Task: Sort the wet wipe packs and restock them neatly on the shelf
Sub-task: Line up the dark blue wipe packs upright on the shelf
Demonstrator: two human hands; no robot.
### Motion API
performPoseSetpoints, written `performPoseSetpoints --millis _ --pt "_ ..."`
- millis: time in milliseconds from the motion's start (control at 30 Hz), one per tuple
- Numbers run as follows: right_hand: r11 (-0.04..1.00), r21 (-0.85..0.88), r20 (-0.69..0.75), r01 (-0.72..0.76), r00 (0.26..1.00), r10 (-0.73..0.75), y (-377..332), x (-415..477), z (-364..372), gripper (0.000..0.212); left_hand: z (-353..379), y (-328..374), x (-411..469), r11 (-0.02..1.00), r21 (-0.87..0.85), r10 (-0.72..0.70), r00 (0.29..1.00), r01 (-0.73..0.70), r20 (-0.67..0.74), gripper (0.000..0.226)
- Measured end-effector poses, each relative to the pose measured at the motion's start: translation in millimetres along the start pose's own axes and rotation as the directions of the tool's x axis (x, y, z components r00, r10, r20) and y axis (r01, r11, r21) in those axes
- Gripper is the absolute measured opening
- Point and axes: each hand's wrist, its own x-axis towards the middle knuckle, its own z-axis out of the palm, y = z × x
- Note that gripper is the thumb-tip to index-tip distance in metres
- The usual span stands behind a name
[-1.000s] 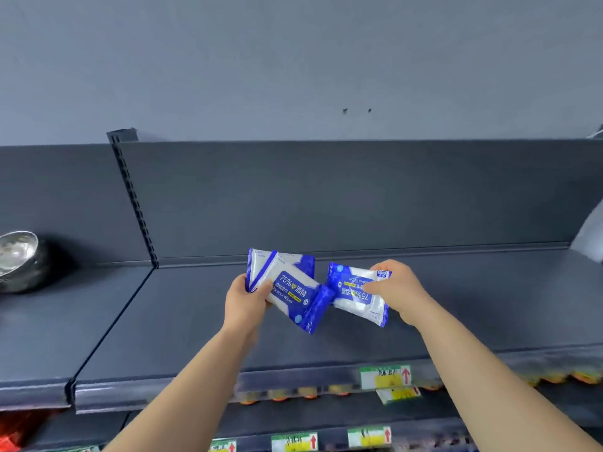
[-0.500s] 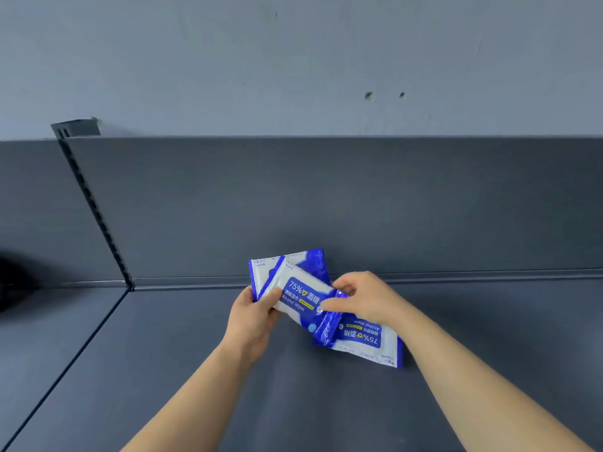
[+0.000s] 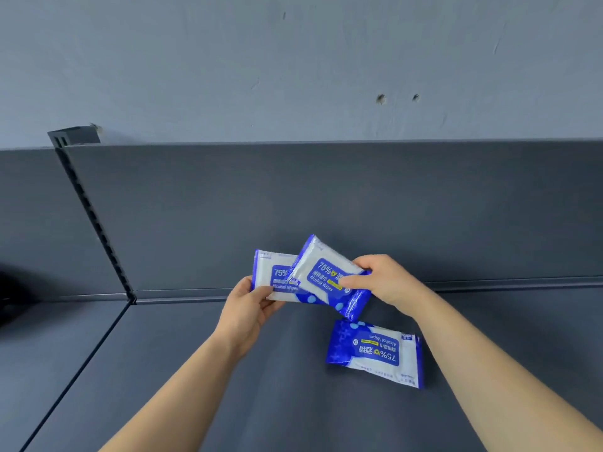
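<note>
**Two wipe packs in hand, one on the shelf**

The left hand [image 3: 249, 309] grips a blue-and-white pack [image 3: 270, 275] by its lower left corner, thumb on its face. The right hand [image 3: 386, 282] pinches a second pack [image 3: 326, 277], which is tilted and overlaps the first on its 3 o'clock side. A third pack [image 3: 375, 352] lies flat on the dark grey shelf [image 3: 163, 370], at 5 o'clock from the held pair, print upside down. The back panel [image 3: 326, 197] stands at 12 o'clock.
</note>
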Motion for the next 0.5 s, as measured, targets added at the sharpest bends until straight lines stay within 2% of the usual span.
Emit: performPoseSetpoints --millis 167,233,300,400,500 --pt "1.000 -0.019 -0.011 0.019 1.000 -0.019 -2 18 21 0.026 12 -10 2 1.000 -0.006 -0.019 0.996 0.020 0.090 0.024" --pt "0.999 -0.014 -0.046 0.040 0.998 -0.041 -1 22 27 0.027 9 -15 5 0.956 0.276 0.074 0.993 -0.096 0.089 0.027" --pt "0.996 -0.051 -0.052 0.074 0.996 -0.076 1 22 31 0.022 6 -20 8 0.841 0.516 0.167 0.985 -0.162 0.037 0.023" --pt "0.984 -0.171 -0.025 0.059 0.998 -0.064 6 16 22 0.036 -1 -32 15 0.768 0.629 0.187 0.982 -0.123 -0.037 0.013" --pt "0.905 -0.424 0.092 -0.031 0.993 0.077 12 1 1 0.057 -8 -43 21 0.739 0.665 0.194 0.979 -0.110 -0.054 0.015"
